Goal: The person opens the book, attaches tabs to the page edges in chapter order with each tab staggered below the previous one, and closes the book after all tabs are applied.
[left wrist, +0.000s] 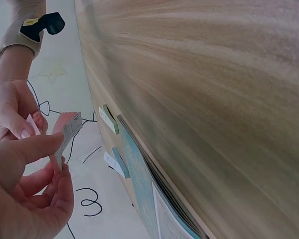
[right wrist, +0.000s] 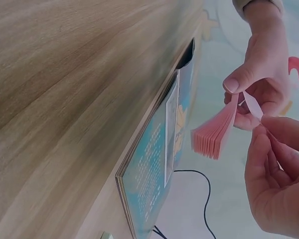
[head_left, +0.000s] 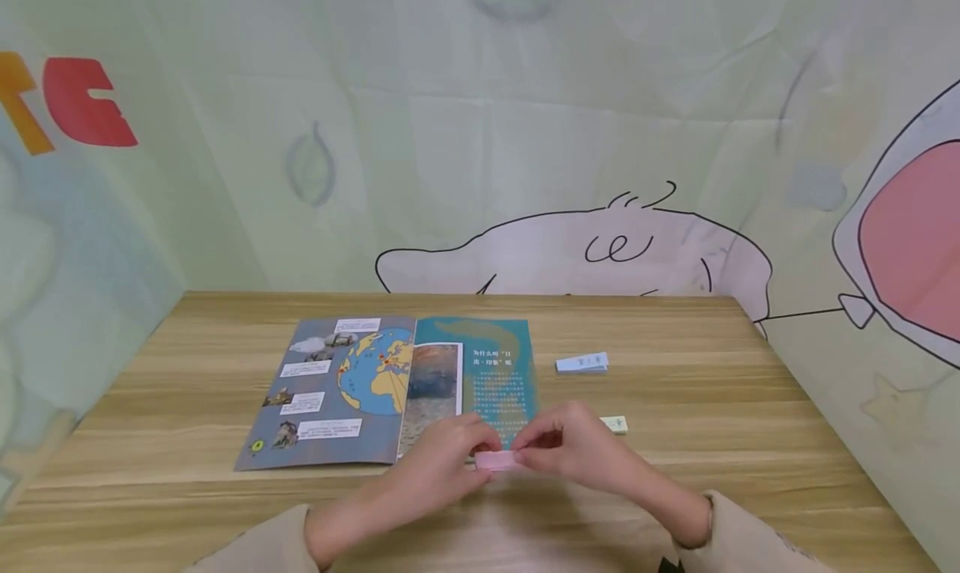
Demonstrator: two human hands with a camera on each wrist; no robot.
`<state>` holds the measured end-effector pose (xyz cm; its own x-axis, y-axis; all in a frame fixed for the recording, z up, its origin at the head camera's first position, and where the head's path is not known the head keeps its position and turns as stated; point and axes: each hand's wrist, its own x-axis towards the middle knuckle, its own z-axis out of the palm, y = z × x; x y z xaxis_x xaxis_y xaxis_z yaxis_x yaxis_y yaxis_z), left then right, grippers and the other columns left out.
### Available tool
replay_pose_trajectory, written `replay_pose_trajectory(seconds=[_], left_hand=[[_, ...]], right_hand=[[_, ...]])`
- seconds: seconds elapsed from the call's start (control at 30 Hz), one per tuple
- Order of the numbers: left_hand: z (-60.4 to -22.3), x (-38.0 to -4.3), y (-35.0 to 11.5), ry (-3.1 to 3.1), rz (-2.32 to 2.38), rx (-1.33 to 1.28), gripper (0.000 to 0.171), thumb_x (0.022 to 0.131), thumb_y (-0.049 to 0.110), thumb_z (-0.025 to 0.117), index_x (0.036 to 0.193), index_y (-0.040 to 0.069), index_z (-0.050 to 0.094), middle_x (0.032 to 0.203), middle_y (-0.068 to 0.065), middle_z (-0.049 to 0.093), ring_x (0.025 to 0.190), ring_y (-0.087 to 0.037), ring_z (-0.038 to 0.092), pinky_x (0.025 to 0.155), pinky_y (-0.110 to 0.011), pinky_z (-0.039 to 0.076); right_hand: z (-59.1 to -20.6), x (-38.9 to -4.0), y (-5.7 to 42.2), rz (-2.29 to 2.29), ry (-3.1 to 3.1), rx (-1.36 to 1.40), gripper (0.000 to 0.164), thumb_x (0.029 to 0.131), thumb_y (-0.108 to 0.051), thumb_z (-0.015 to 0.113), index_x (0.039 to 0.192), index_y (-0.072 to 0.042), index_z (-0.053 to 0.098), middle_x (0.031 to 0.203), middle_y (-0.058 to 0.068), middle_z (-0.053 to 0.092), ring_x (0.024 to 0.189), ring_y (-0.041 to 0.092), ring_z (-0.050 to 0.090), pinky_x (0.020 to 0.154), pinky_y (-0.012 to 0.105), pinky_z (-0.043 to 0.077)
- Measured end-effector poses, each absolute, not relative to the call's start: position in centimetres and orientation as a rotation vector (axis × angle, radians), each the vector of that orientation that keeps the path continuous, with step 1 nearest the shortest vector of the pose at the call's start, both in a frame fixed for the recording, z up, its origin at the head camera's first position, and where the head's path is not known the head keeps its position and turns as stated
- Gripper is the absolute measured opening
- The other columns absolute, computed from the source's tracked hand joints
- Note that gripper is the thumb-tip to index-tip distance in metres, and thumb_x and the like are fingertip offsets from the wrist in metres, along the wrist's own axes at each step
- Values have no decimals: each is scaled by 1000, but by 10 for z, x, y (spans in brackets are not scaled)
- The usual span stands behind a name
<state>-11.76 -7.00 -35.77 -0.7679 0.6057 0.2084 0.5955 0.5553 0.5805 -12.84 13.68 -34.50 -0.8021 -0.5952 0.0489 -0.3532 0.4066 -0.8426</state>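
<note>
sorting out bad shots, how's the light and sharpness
Head view: bright, a soft shadow on the table; left wrist view: dimmer, wood grain soft; right wrist view: also dim, sheet edges distinct on the pink pad, print on the magazine too soft to read.

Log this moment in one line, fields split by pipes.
left hand: grips pink note pad | right hand: pinches pink slip | open book: on table | blue pad, pale-green pad: right of book

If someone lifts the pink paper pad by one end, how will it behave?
The pink paper pad is probably light, since its sheets look thin. Its loose end would likely flop, as the sheets fan apart beyond the left hand. It seems unlikely to roll, being flat and angular.
</note>
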Motion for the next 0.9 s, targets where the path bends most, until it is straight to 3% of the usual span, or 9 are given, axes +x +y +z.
replay_pose_trajectory(seconds=[0.33,0.63,0.9], left_hand=[[-365,-118,-76,2772,1013,1031,16,69,1,73,83,8,69,76,6,58,68,-6,47,63,-19,42],[-379,-116,-82,2715,937,961,15,70,8,77,77,10,63,72,9,51,63,-5,42,56,-18,38],[-391,-116,-87,2723,876,1038,18,65,5,79,76,9,65,69,8,53,63,-3,42,57,-19,39]], right_hand=[[-343,-135,142,-1348,2322,-708,7,80,-9,72,86,-5,74,76,0,68,63,9,55,55,20,48],[-344,-138,144,-1409,2262,-637,8,81,-8,71,86,-3,73,65,4,63,56,9,51,50,19,44],[-347,-140,145,-1416,2249,-607,7,80,-7,71,86,-3,73,66,4,63,59,11,55,55,25,49]])
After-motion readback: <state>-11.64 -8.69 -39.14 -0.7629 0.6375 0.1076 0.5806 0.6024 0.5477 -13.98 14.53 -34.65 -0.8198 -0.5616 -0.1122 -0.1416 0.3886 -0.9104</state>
